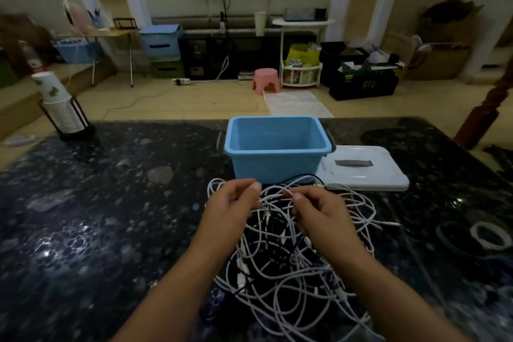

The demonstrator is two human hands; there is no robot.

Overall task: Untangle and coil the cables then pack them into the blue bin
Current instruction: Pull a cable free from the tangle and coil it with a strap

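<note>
White and black tangled cables [291, 253] lie heaped just before the open blue plastic bin [274, 147].
Your left hand [233, 203] and right hand [319, 208] each pinch a white strand; pulling hard could tighten knots.

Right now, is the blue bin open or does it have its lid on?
Open. The blue bin shows its bare inside, and the white lid lies flat on the table beside it.
</note>
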